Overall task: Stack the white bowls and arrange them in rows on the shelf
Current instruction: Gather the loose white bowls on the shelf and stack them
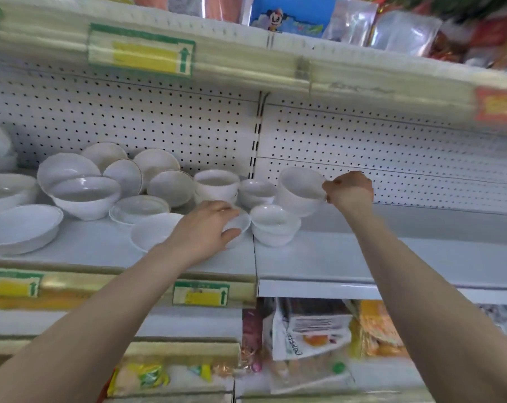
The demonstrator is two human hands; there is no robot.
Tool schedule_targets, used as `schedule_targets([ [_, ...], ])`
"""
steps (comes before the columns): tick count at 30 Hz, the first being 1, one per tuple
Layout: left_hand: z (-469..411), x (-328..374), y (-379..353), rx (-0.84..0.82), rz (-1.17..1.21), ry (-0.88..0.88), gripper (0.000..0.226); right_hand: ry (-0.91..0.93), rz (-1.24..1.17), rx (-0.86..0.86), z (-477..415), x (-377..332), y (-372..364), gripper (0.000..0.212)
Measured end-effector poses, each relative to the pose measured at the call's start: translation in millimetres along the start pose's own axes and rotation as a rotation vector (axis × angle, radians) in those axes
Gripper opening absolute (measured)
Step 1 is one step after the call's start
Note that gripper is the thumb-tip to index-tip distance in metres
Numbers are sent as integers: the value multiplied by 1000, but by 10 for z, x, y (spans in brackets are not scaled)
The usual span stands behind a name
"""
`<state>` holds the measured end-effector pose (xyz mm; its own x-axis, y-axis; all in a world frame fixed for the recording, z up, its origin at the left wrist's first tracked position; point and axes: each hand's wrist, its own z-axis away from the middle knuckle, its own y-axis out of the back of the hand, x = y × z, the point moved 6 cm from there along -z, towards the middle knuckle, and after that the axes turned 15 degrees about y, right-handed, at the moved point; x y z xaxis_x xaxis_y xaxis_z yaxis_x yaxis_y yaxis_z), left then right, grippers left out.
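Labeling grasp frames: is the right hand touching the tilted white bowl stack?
Touching. Head view: the right hand pinches the rim of the tilted bowl stack, with no gap visible.

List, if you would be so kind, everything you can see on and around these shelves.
white bowls: over a dozen, white, loose on the middle shelf, mostly left
bowl stack: one, white, at the shelf back, centre
small bowl: one, white, near the shelf front
shelf labels: three, green and yellow, on shelf edges
packaged goods: several, mixed colours, shelves above and below
left hand: one, grips the small bowl
right hand: one, pinches the bowl stack's rim
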<state>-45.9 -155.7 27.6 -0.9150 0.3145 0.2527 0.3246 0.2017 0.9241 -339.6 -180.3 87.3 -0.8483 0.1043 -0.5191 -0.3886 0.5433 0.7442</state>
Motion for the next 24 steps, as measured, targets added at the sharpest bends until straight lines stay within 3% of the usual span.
schedule_targets([
  [4, 131, 161, -129, -3, -15, -29, 44, -71, -46, 32, 304, 341, 184, 18],
  [13, 155, 236, -230, -60, -60, 21, 49, -223, -48, -72, 523, 855, 254, 16],
  [19, 164, 211, -222, 7, -49, 32, 43, -151, 41, -174, 514, 854, 77, 19],
  [21, 177, 180, -220, 48, -31, 34, 41, -104, 89, -198, 494, 807, 25, 12],
  [24, 207, 114, -213, 115, -25, 31, 37, 10, 282, -233, 453, 718, -46, 6],
])
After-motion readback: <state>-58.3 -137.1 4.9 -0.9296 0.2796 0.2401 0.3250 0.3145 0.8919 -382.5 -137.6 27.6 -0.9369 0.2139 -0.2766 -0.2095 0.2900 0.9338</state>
